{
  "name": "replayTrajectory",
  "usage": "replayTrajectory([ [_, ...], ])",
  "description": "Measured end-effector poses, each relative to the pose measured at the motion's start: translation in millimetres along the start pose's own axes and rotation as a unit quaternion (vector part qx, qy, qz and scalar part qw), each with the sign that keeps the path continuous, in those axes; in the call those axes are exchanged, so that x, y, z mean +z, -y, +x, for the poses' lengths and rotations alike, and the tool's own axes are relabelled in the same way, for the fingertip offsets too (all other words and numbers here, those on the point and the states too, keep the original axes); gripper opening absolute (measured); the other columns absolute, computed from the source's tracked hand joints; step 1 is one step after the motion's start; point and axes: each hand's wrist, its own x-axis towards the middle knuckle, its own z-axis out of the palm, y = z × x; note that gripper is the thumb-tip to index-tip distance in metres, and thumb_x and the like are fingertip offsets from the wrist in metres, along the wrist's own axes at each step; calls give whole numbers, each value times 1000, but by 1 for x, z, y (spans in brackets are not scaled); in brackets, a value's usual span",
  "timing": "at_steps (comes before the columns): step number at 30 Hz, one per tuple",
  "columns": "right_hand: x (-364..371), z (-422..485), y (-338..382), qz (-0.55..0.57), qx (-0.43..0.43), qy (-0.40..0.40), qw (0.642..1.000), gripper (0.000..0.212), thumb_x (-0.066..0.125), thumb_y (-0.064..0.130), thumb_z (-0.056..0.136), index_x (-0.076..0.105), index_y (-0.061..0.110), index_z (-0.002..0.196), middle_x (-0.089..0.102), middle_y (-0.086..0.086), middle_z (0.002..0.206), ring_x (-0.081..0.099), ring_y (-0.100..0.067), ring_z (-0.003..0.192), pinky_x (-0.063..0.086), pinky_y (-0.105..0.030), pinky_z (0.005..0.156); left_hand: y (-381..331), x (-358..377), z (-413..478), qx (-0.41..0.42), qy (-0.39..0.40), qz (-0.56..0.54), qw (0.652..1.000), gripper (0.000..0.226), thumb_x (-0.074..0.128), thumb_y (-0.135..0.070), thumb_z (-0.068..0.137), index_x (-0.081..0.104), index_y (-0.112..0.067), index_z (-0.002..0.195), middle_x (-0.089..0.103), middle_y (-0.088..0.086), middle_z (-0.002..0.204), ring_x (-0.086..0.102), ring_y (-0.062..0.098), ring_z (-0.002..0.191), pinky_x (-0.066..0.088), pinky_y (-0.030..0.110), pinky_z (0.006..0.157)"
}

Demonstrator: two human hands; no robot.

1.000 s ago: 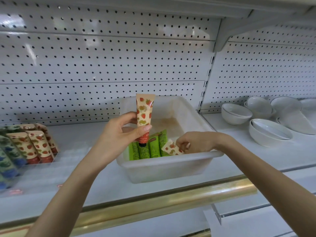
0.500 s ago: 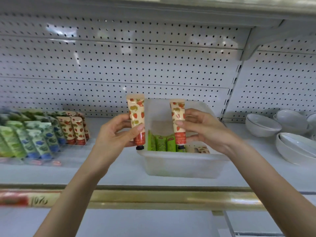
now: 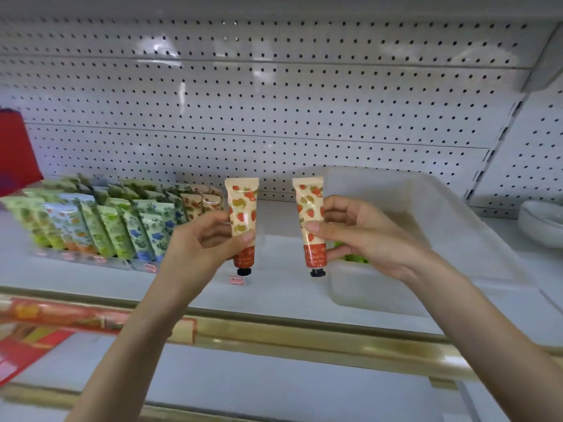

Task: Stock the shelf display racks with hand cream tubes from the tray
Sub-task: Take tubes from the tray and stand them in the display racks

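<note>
Each hand pinches one strawberry tube upright, cap down and crimp up: the left hand (image 3: 204, 242) clamps thumb and fingers on the left tube (image 3: 242, 214) at mid-body, and the right hand (image 3: 362, 236) holds the right tube (image 3: 310, 217) likewise. The tubes are apart, above the shelf (image 3: 274, 293). The rack (image 3: 76, 257) lies left of and beyond both grips, with its strawberry row (image 3: 198, 205) just behind the left hand, so that hand looks nearer. The tray (image 3: 396, 287) sits behind the right hand.
</note>
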Motion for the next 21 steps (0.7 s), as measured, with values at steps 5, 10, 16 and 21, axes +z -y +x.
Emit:
replayTrajectory([
  [5, 40, 21, -3, 11, 4, -31, 999, 19, 68, 15, 77, 64, 14, 96, 65, 2, 86, 66, -9, 79, 59, -32, 69, 1, -47, 10, 3, 17, 12, 1000, 39, 70, -29, 60, 66, -18, 97, 71, 0, 90, 68, 8, 80, 57, 23, 70],
  [10, 77, 40, -9, 24, 11, -69, 997, 26, 69, 20, 74, 63, 16, 99, 64, 1, 94, 66, -9, 81, 58, -33, 72, 2, -97, 22, 21, 30, 8, 999, 32, 68, -32, 61, 64, -27, 93, 72, -8, 88, 69, 8, 79, 57, 23, 64],
  [16, 123, 62, -24, 7, 7, -145, 989, 24, 71, 17, 77, 62, 18, 100, 66, 4, 94, 68, -8, 84, 58, -30, 72, 10, -145, 35, 38, 55, 7, 998, 30, 68, -30, 65, 64, -27, 94, 72, -7, 90, 67, 7, 83, 53, 17, 59],
  [21, 160, 86, -36, -24, -27, -212, 977, 20, 69, 13, 82, 59, 16, 99, 64, -3, 103, 68, -16, 89, 58, -26, 73, 18, -170, 43, 31, 80, -5, 996, 37, 69, -29, 65, 65, -21, 100, 71, -3, 94, 68, 7, 80, 54, 18, 60],
])
